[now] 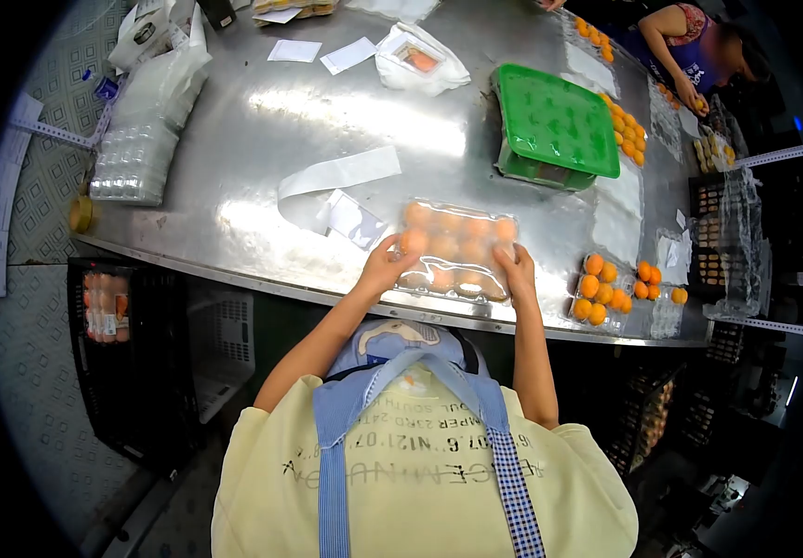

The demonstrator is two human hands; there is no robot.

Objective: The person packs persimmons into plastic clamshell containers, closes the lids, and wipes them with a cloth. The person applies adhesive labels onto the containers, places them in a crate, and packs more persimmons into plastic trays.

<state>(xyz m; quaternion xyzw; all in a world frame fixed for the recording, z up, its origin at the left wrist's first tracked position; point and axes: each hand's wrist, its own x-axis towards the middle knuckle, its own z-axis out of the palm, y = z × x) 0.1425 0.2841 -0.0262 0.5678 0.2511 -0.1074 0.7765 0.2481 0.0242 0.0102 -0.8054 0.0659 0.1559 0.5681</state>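
A clear plastic egg carton [457,247] lies near the front edge of the metal table, its lid down over rows of brown eggs. My left hand [387,268] grips the carton's left end, thumb along its side. At the opposite end my right hand [517,272] holds it with the thumb on the edge. The undersides of my fingers are partly hidden. Just beyond the carton's left corner lie a printed card [353,219] and a curled strip of white paper [341,173].
A green-lidded box [558,126] stands to the right, near orange egg-like items [602,288]. Stacked clear cartons [146,130] sit at left. A black crate [127,363] stands below the table edge. Across the table, a person [690,56] handles orange items.
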